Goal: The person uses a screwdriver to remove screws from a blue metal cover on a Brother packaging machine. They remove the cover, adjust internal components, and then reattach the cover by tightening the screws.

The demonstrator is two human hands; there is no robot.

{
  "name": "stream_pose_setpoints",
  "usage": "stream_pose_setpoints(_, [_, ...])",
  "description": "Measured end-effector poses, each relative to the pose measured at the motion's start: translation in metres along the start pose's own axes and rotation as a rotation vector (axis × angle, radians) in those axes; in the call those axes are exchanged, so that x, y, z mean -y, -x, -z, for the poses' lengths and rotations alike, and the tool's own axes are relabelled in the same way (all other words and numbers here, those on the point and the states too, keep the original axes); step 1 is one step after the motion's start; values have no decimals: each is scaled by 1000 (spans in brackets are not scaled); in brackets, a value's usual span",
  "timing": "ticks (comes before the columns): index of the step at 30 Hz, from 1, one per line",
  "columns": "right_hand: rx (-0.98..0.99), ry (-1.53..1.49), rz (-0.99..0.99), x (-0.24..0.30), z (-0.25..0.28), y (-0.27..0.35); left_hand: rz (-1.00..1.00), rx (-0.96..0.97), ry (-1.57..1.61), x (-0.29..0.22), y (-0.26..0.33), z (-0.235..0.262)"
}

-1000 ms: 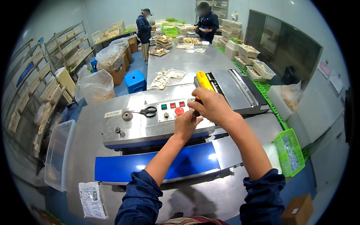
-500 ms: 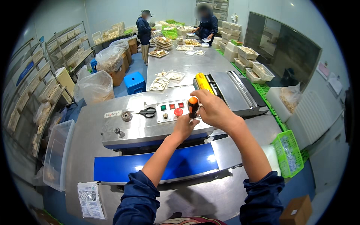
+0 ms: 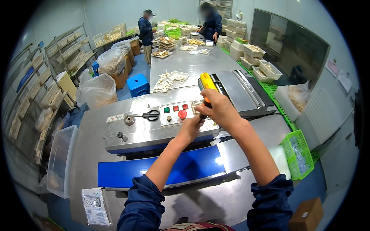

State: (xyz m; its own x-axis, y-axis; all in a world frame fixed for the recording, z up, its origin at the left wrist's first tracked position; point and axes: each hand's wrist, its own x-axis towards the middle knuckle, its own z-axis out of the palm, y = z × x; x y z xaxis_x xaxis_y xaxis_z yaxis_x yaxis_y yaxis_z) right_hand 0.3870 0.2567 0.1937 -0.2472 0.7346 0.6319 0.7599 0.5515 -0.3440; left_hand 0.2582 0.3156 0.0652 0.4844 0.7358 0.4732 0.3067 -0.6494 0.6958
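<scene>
1. Pale walls ring the workroom, and a metal table fills the foreground.
2. On it stands a metal machine, with a blue belt along its near side.
3. The right hand is closed around an orange-and-black screwdriver, which is above the right part of the machine, beside the control panel.
4. The left hand is just below, close to the right, its fingertips at the tool's lower end; I cannot tell whether they grip it.
5. The panel carries 1 green switch, 2 red switches and 1 round red button near the left hand.
6. Black-handled scissors lie on the machine, left of the panel.
7. Beyond the hands, a yellow roll rests beside a flat metal unit.
8. At the far end, 2 co-workers stand near trays of food.
9. A printed packet lies at the front left; a green basket is at the right.
</scene>
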Motion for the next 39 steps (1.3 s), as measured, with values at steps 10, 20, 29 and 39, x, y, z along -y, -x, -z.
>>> stream_pose_setpoints(10, [145, -31, -20, 11, 2, -5, -92, -118, 48, -5, 4, 9])
stream_pose_setpoints(20, [53, 39, 17, 9, -2, -3, -39, -111, -122, -8, -1, 6])
stream_pose_setpoints(29, [133, 191, -33, 22, 1, -3, 46, 13, -270, -12, 2, 11])
stream_pose_setpoints(39, [15, 106, 42, 13, -3, 3, 103, 10, -41, -15, 2, 13])
